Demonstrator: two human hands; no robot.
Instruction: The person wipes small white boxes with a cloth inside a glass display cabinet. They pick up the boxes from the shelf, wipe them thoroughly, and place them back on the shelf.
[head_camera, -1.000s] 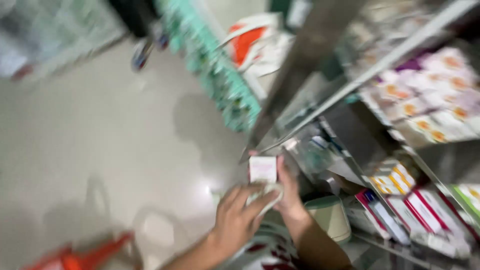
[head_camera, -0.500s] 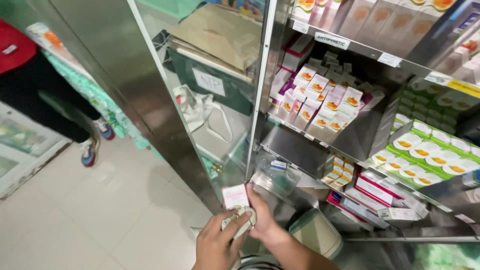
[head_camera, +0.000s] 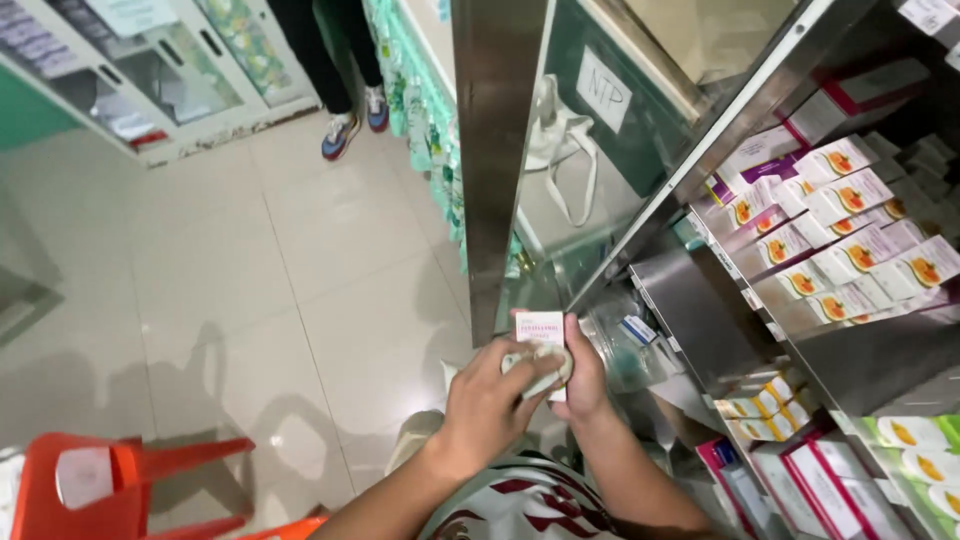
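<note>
Both hands have stayed together, right hand (head_camera: 583, 372) gripping a flat white cardboard box (head_camera: 540, 331), left hand (head_camera: 492, 405) closed over its lower end.

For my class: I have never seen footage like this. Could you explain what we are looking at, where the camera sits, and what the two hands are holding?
The camera is worn on a person's head and looks down, so you see that person's own bare arms from above. There is no machine here. The left hand and the right hand meet in front of the body. Between them they hold a small white cardboard box with a pink label, and the left fingers also wrap a small pale rounded item I cannot identify. To the right stands a metal shelving unit stocked with rows of white and purple cartons. Below lies a pale tiled floor, with a red plastic chair at the lower left. Another person's legs and sneakers show at the top.
</note>
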